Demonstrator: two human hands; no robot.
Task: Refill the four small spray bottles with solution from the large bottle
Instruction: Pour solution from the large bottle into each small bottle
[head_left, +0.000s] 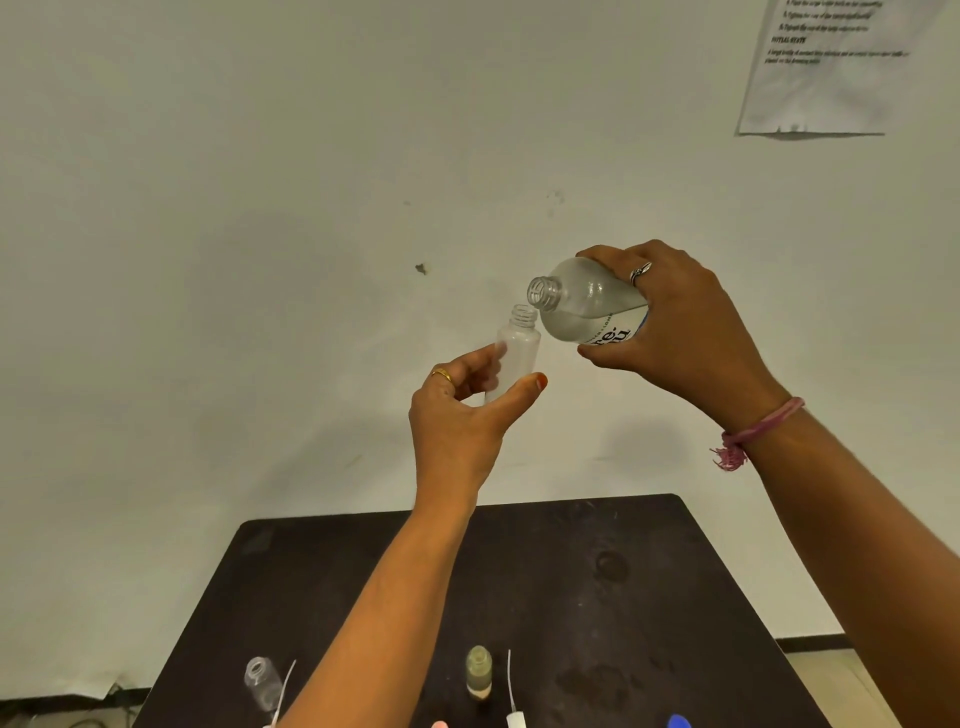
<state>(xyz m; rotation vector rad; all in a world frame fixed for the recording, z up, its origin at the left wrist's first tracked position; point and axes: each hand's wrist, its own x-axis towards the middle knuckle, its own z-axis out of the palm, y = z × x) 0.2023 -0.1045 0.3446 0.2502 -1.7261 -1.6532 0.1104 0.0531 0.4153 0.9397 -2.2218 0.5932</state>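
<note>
Large bottle (587, 306) tilted, mouth just above small bottle (517, 348) rim

clear plastic bottle (587, 306), matt dark table (649, 597)

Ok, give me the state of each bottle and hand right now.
Large bottle: uncapped, tipped, mouth just above the held bottle's neck.
Held small bottle: uncapped, roughly upright.
Clear bottle: uncapped, on table.
Tinted bottle: uncapped, upright on table.
Left hand: grips held small bottle.
Right hand: grips large bottle.
</note>
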